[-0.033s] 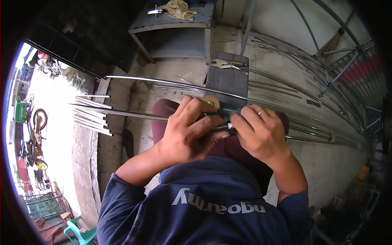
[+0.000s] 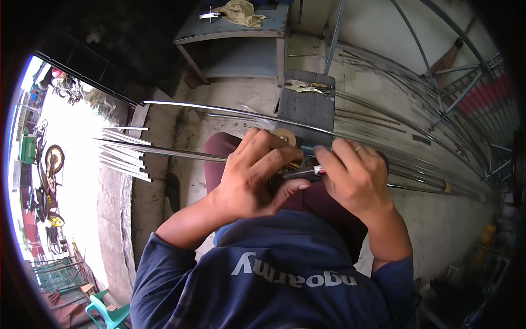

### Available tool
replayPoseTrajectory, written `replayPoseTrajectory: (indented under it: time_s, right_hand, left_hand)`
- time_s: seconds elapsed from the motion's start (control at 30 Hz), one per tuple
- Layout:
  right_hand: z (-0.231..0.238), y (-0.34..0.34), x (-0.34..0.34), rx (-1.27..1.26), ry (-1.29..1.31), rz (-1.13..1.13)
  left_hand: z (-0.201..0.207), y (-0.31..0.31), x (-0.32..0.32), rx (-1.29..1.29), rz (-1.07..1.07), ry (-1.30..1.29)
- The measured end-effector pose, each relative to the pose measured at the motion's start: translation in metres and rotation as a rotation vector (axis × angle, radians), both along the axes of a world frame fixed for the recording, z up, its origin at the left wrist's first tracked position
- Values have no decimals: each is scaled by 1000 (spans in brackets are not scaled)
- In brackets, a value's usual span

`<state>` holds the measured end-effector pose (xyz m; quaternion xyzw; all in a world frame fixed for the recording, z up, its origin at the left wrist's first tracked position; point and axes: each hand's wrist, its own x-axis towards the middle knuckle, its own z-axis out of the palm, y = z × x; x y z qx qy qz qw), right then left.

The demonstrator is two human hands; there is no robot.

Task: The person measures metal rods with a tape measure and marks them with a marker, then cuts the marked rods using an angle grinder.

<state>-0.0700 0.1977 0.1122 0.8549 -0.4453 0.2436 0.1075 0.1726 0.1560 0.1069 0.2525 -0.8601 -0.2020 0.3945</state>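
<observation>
My left hand (image 2: 249,175) is curled, its thumb stretched to the right along a slim grey rod-like piece (image 2: 298,173). What its fingers close on is hidden beneath them. My right hand (image 2: 356,175) pinches the white and red end of that slim piece. A tan round disc (image 2: 285,136) shows just beyond my left fingers. Beside it, a dark teal tool body (image 2: 308,149) lies between the hands, partly covered by them. A long shiny metal tube (image 2: 181,152) runs in from the left and passes under my left hand, over my lap.
Ahead is a dark bench (image 2: 307,109) with locking pliers (image 2: 304,86) on it. Another long tube (image 2: 219,109) crosses it. A metal table (image 2: 235,35) with a cloth (image 2: 244,13) stands at the back. Several tubes (image 2: 123,153) lie left; a green stool (image 2: 107,312) is lower left.
My right hand has shifted a little to the right, with the white and red end. My left thumb has stretched out further, and more of the slim grey piece shows.
</observation>
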Motion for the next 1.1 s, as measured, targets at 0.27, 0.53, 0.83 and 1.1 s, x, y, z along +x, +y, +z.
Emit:
replayPoseTrajectory:
  time_s: [0.27,0.53,0.83,1.1]
  right_hand:
    - [18,-10,-53,-214,-335,-186]
    - [-8,2,8,261,-458,222]
    - [-44,-9,39,160,-560,314]
    - [-44,-10,50,172,-599,426]
  left_hand:
    - [-15,-12,26,174,339,180]
    - [-29,0,12,263,261,263]
    - [-27,14,13,577,-42,202]
    - [-19,4,36,639,-67,203]
